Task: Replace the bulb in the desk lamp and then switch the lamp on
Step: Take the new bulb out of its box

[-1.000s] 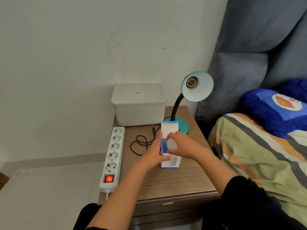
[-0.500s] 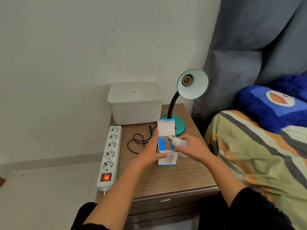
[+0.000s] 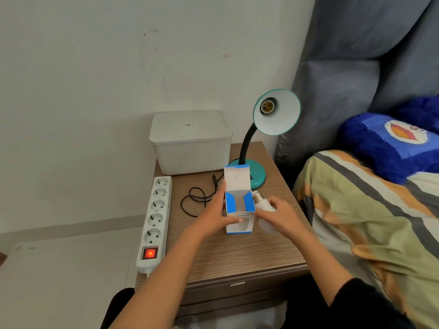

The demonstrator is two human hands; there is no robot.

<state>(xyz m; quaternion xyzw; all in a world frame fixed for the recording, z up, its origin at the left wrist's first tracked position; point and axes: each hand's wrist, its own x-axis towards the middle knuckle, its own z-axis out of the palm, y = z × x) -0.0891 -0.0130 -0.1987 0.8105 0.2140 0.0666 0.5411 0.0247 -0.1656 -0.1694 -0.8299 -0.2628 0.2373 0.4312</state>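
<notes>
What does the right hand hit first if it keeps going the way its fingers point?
Probably the box: the right hand, holding the bulb, points up-left at its side. Depth is unclear; it could pass behind.

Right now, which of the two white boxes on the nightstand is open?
The small blue-and-white carton held by the left hand: its top flap stands up. The big plastic tub behind it has its lid on.

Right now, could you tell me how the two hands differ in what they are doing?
The left hand steadies the open bulb box standing on the nightstand; the right hand holds the bulb beside the box. The left grips cardboard from the side; the right wraps around the bulb's white body. Both work in front of the lamp.
</notes>
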